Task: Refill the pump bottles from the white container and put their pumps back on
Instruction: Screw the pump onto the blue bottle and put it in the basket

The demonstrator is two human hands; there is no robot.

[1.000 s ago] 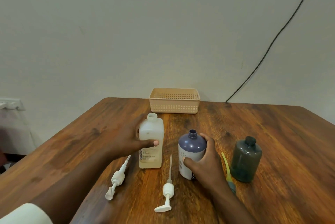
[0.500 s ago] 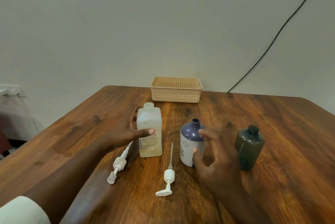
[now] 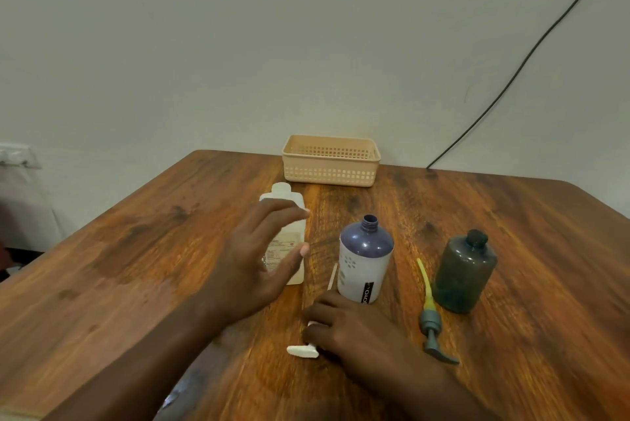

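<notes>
The white container (image 3: 283, 197) stands uncapped on the table, partly hidden behind my left hand (image 3: 254, 260), which hovers in front of it with fingers spread, not gripping it. A purple-and-white pump bottle (image 3: 364, 264) stands open-necked at the centre. My right hand (image 3: 344, 328) rests just in front of it, fingers closed on a white pump (image 3: 303, 350) lying on the table. A dark green bottle (image 3: 465, 272) stands to the right, neck open. A grey pump with a yellow tube (image 3: 430, 315) lies between the two bottles.
A beige slotted basket (image 3: 330, 165) sits at the table's far edge against the wall. A black cable (image 3: 511, 76) runs up the wall at the right. The wooden table (image 3: 528, 233) ends at the left, where a second white pump is hidden under my left arm.
My left hand has let go of the white container and opened. My right hand left the purple bottle, dropped toward me and closed on the white pump on the table.
</notes>
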